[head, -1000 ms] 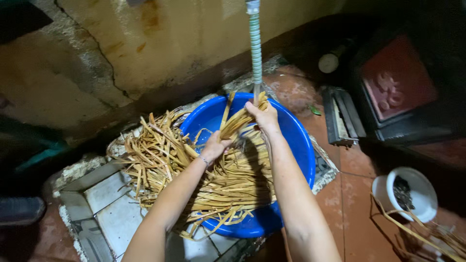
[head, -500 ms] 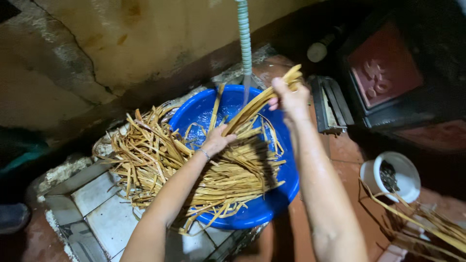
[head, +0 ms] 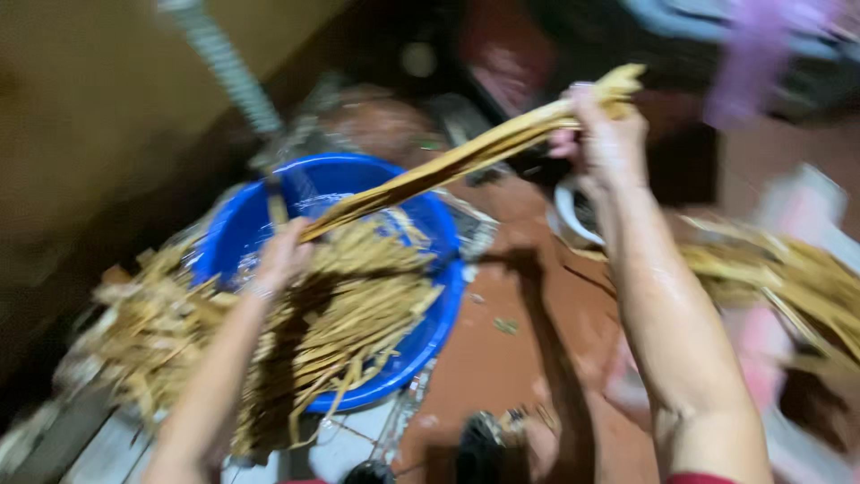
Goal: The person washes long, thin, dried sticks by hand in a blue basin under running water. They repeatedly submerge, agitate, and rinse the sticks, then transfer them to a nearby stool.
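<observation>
The right hand (head: 605, 134) is closed round the far-right end of a bundle of strips (head: 466, 161); its long axis slants down-left to the left hand (head: 282, 255), seemingly gripping it above the blue basin (head: 430, 332).

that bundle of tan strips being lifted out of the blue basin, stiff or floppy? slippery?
Probably fairly stiff: the bundle of strips spans nearly straight between the left hand and right hand, with little sag. Possibly slick, since the right forearm glistens as if wet. Loose strips in the blue basin lie splayed, so the bundle may shed pieces.
</observation>
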